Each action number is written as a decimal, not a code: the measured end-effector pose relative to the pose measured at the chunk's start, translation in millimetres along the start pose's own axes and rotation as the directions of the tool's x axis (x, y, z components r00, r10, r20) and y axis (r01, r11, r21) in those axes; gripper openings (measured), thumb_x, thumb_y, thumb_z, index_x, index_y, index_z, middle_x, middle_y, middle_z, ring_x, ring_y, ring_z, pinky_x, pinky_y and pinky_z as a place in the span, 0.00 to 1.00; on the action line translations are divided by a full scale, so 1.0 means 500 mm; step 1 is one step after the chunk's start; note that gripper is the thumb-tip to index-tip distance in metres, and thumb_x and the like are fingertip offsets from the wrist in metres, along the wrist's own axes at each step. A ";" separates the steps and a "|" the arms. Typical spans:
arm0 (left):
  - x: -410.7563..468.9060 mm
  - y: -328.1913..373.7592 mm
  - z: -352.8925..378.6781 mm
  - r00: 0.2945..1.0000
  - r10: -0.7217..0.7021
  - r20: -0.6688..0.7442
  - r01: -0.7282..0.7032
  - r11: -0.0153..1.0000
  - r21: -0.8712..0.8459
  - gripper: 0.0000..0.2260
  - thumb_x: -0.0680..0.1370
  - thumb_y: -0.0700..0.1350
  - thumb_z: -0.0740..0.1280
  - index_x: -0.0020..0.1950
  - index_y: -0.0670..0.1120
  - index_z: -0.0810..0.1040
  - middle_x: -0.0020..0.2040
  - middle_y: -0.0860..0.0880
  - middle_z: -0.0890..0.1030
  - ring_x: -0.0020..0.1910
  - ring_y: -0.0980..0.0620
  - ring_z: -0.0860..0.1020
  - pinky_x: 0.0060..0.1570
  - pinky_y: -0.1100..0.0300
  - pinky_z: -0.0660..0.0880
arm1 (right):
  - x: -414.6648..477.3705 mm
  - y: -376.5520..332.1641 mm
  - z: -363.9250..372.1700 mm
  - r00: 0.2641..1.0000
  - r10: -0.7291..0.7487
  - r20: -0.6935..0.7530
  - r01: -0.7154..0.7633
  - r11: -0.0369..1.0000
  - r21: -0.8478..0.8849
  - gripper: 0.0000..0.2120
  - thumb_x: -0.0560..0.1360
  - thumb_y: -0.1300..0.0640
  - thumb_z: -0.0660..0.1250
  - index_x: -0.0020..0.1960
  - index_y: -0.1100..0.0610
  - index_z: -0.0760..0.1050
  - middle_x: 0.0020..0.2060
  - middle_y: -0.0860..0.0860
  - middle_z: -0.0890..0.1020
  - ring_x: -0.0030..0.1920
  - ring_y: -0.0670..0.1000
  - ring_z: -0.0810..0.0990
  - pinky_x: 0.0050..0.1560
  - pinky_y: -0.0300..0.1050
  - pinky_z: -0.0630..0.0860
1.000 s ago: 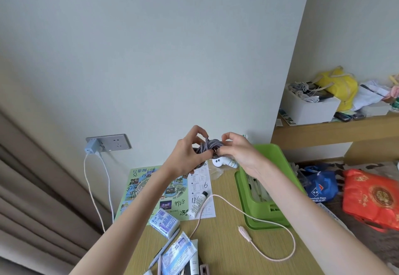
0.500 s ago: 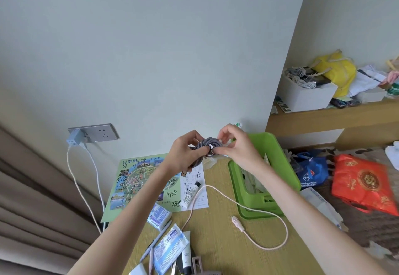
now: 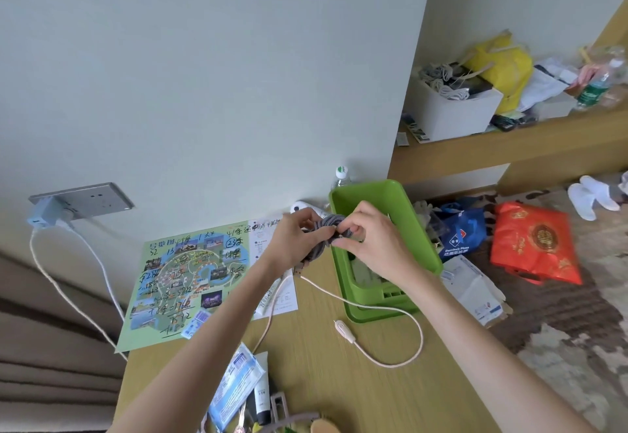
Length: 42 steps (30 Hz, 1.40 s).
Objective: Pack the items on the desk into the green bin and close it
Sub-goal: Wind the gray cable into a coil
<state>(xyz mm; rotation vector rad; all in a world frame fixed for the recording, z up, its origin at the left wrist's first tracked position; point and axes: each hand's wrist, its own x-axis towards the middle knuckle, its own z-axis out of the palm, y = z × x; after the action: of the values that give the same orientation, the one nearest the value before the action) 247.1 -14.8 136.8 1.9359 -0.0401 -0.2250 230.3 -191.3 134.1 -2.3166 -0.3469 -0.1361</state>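
My left hand and my right hand both grip a coiled grey braided cable, held above the desk at the left rim of the green bin. The bin stands open on the desk's right side with pale items inside. A pink cable trails over the wooden desk in front of the bin. A green map sheet lies to the left. Near the front edge lie a blue-white packet, a white tube and a hair clip. A white gadget lies by the wall.
A water bottle stands behind the bin. A wall socket holds a charger with white cables hanging down. Right of the desk, the floor holds a blue bag, a red bag and papers. A cluttered shelf runs along the right wall.
Both hands, still on the grey cable coil, have shifted right toward the bin's left rim and lower. The camera has tilted, showing more of the desk front.
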 end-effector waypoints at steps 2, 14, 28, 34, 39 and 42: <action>0.018 -0.003 0.020 0.999 0.024 0.044 -0.024 1.000 0.005 0.11 0.74 0.45 0.74 0.40 0.42 0.74 0.39 0.43 0.78 0.33 0.49 0.73 0.27 0.63 0.69 | -0.001 0.023 -0.008 1.000 -0.004 -0.018 0.003 0.999 -0.042 0.07 0.71 0.52 0.75 0.46 0.52 0.81 0.40 0.40 0.70 0.42 0.43 0.75 0.43 0.44 0.76; 0.118 -0.018 0.099 0.952 0.065 0.300 -0.126 0.974 0.189 0.14 0.68 0.61 0.73 0.49 0.58 0.75 0.43 0.56 0.80 0.30 0.58 0.77 0.24 0.62 0.72 | 0.049 0.183 -0.092 0.991 0.087 0.104 -0.077 0.992 -0.096 0.02 0.74 0.58 0.72 0.47 0.53 0.81 0.44 0.46 0.81 0.44 0.43 0.79 0.51 0.48 0.78; 0.144 -0.101 0.236 0.840 0.355 0.410 -0.543 0.558 0.628 0.21 0.75 0.56 0.69 0.62 0.49 0.66 0.50 0.47 0.81 0.43 0.46 0.80 0.40 0.55 0.78 | -0.011 0.293 -0.099 0.982 0.132 0.138 -0.069 0.918 -0.391 0.22 0.68 0.52 0.77 0.55 0.53 0.70 0.52 0.46 0.79 0.54 0.49 0.76 0.61 0.48 0.67; 0.135 -0.119 0.253 0.860 0.283 0.425 -0.507 0.577 0.641 0.21 0.74 0.58 0.70 0.58 0.47 0.66 0.48 0.48 0.81 0.41 0.46 0.80 0.40 0.51 0.78 | -0.034 0.290 -0.065 0.978 0.062 0.198 0.015 0.930 -0.368 0.11 0.72 0.49 0.73 0.51 0.51 0.79 0.47 0.44 0.83 0.51 0.49 0.76 0.66 0.45 0.63; 0.132 -0.136 0.244 0.794 0.212 0.569 -0.597 0.449 0.665 0.14 0.76 0.53 0.69 0.60 0.52 0.73 0.54 0.54 0.81 0.54 0.51 0.77 0.59 0.52 0.71 | -0.039 0.300 -0.037 0.955 0.091 0.282 0.051 0.887 -0.459 0.01 0.75 0.55 0.70 0.45 0.51 0.81 0.40 0.44 0.84 0.46 0.46 0.79 0.73 0.48 0.57; 0.135 -0.134 0.246 0.775 0.089 0.626 -0.612 0.352 0.708 0.18 0.77 0.57 0.66 0.65 0.55 0.74 0.61 0.54 0.80 0.62 0.51 0.73 0.65 0.51 0.67 | -0.035 0.289 -0.027 0.946 0.100 0.309 0.052 0.892 -0.449 0.04 0.74 0.53 0.72 0.49 0.51 0.81 0.43 0.45 0.85 0.47 0.46 0.80 0.71 0.48 0.60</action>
<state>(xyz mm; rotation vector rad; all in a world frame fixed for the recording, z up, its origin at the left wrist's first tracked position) 286.4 -112.4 21.9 2.8105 -1.1968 -0.4508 255.7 -300.3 40.0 -2.8133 -0.4931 0.2067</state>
